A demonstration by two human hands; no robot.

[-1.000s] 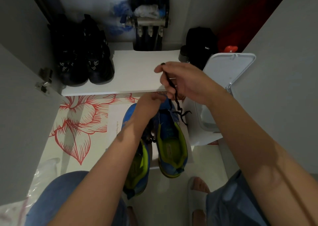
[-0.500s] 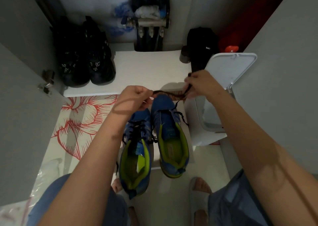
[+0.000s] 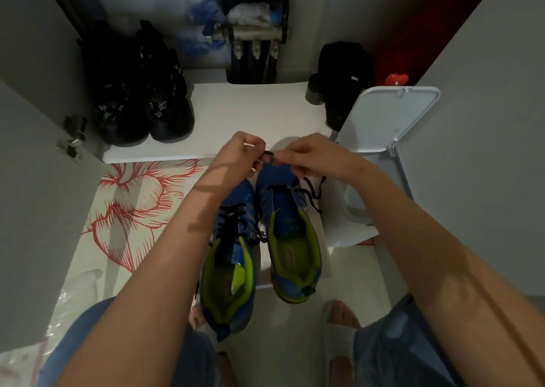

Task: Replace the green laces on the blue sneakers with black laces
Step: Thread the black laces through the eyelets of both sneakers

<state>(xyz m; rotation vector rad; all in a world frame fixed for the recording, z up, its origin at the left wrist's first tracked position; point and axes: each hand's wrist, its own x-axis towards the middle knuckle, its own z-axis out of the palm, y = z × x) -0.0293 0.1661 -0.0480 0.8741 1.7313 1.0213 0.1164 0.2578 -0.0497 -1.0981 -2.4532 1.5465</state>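
Two blue sneakers with lime-green lining stand side by side on the floor, toes pointing away. The left sneaker has black lacing across its throat. The right sneaker has a loose black lace trailing off its right side. My left hand and my right hand meet above the toe of the right sneaker, and both pinch a short stretch of the black lace between them. No green lace is in view.
A white bin with its lid raised stands right of the sneakers. Black shoes sit on a white shelf behind, a black bag at its right. A red flower-print mat lies left. My knees and slippered feet are near.
My hands have come together: half a second ago they held the lace stretched wide apart. A second ago my right hand held it raised above the shoe, left hand low on the shoes.
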